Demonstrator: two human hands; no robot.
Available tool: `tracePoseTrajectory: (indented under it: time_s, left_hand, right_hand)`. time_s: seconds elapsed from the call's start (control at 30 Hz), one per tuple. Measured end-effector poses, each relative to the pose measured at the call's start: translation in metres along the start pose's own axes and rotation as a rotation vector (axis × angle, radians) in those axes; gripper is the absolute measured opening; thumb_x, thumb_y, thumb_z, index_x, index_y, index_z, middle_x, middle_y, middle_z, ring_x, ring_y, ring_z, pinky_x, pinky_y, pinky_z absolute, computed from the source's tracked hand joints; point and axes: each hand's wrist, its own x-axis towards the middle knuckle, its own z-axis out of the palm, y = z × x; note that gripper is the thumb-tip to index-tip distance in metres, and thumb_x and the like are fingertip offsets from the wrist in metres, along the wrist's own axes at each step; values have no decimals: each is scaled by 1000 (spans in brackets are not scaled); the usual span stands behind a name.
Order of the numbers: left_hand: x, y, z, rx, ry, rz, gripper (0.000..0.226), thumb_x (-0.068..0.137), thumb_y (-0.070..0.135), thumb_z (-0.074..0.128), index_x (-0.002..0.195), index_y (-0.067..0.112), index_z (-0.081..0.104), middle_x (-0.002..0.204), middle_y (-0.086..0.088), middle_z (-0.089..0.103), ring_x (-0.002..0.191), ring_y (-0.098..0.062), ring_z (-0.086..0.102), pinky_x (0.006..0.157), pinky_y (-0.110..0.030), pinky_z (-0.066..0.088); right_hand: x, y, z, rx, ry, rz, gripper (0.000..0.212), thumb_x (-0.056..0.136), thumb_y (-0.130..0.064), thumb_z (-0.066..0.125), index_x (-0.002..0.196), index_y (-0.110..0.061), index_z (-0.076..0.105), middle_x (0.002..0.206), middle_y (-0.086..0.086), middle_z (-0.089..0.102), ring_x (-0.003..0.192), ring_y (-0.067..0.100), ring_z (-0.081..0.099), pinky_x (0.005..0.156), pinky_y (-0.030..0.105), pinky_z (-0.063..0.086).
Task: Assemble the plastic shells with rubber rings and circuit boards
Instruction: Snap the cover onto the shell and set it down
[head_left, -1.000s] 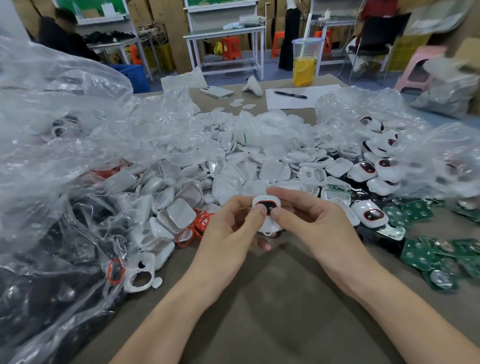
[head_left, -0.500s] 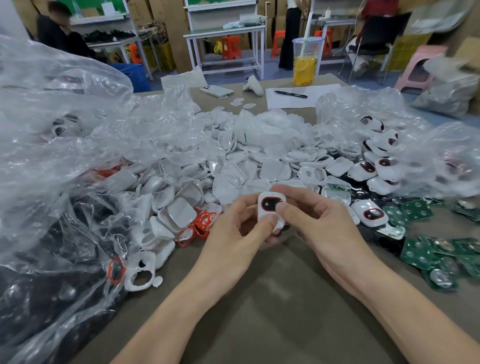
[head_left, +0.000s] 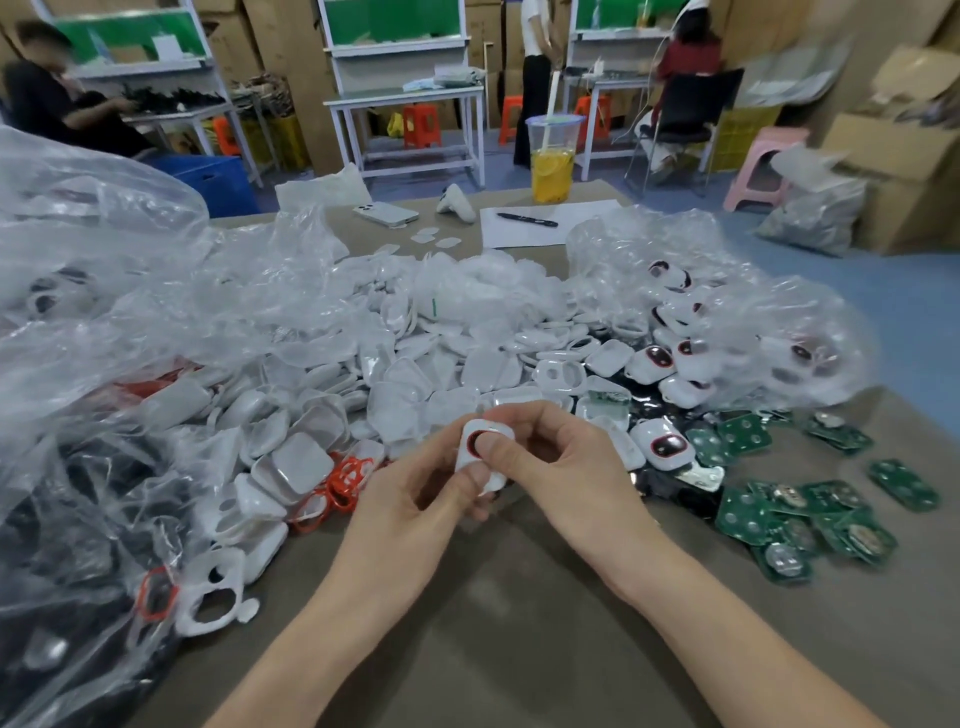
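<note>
A small white plastic shell (head_left: 471, 456) with a red rubber ring around its dark window is held between both my hands above the table. My left hand (head_left: 415, 499) grips it from below and the left. My right hand (head_left: 561, 467) holds it from the right, thumb pressed over the window. A heap of loose white shells (head_left: 415, 374) lies behind. Red rubber rings (head_left: 348, 478) sit left of my hands. Green circuit boards (head_left: 779, 514) are spread at the right. Finished shells (head_left: 662, 444) lie beside them.
Crumpled clear plastic bags (head_left: 104, 332) cover the left side and another bag (head_left: 727, 312) holds shells at the right. At the far edge stand a phone (head_left: 385, 213), paper with a pen (head_left: 527, 220) and a drink cup (head_left: 553, 166). People work at benches behind.
The shell has turned more upright and toward me between my hands. My right thumb has moved onto its window. The camera view has lifted slightly.
</note>
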Motion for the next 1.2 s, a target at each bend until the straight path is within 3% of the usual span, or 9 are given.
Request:
tracePoseTrajectory:
  time_s: [0.23, 0.37, 0.53, 0.63, 0.77, 0.9, 1.03, 1.13, 1.2]
  left_hand:
    - [55, 28, 17, -93, 172, -97, 17, 95, 21, 68, 111, 21, 64, 81, 1, 75, 67, -10, 68, 58, -17, 53]
    - [114, 39, 56, -101, 40, -182, 23, 98, 15, 64, 121, 14, 67, 90, -8, 74, 73, -13, 67, 75, -29, 60]
    - [163, 42, 117, -77, -227, -375, 17, 96, 12, 66, 108, 2, 70, 87, -14, 72, 59, -15, 65, 50, -18, 50]
    - [181, 44, 141, 42, -308, -379, 8, 94, 9, 66, 98, 6, 73, 82, -13, 67, 51, -12, 56, 50, -18, 46]
    - [199, 50, 159, 99, -339, -358, 29, 96, -8, 45, 101, 10, 68, 72, -11, 60, 68, -24, 53, 68, -37, 43]
    - [202, 58, 150, 144, -358, -270, 44, 95, -15, 36, 128, 2, 59, 91, -12, 64, 74, -23, 59, 73, -35, 53]
    - [183, 57, 100, 21, -211, -195, 38, 99, -10, 39, 130, 4, 57, 116, -11, 66, 78, -14, 73, 68, -20, 59]
    - [142, 42, 49, 327, -4, 31, 38, 102, -2, 38, 121, 21, 61, 115, -1, 70, 95, -9, 71, 85, -26, 58]
    - [99, 25, 19, 565, 102, 138, 31, 103, 16, 44, 122, 35, 59, 117, 22, 66, 110, 4, 61, 93, -20, 49]
  right_hand:
    - [17, -15, -21, -36, 251, -225, 18, 100, -30, 59, 113, -43, 63, 107, -21, 66, 97, 1, 65, 79, 12, 49]
    - [32, -18, -38, -53, 465, -288, 16, 103, -28, 54, 108, -40, 62, 105, -21, 66, 94, 1, 64, 74, 11, 48]
    - [36, -11, -53, 48, 669, -243, 28, 102, -16, 48, 116, -38, 61, 103, -25, 66, 95, -4, 64, 72, 10, 50]
    - [36, -10, -61, 48, 776, -212, 33, 102, -18, 45, 125, -38, 57, 118, -20, 62, 104, -9, 58, 75, 3, 46]
    - [37, -7, -61, -18, 755, -179, 39, 103, -21, 42, 132, -44, 53, 135, -22, 54, 124, -7, 48, 90, 7, 40]
    - [36, -5, -60, -95, 708, -182, 43, 103, -22, 42, 138, -46, 49, 142, -27, 48, 133, -6, 42, 106, 25, 40]
    - [34, -7, -54, -166, 635, -199, 43, 101, -16, 42, 127, -46, 57, 133, -27, 55, 126, -3, 50, 101, 29, 45]
    - [29, -7, -49, -294, 511, -223, 43, 101, -16, 41, 125, -48, 57, 128, -34, 52, 119, 10, 56, 97, 36, 49]
    - [27, -4, -46, -430, 407, -248, 41, 101, -20, 41, 131, -46, 54, 127, -40, 46, 127, -5, 44, 103, 22, 41]
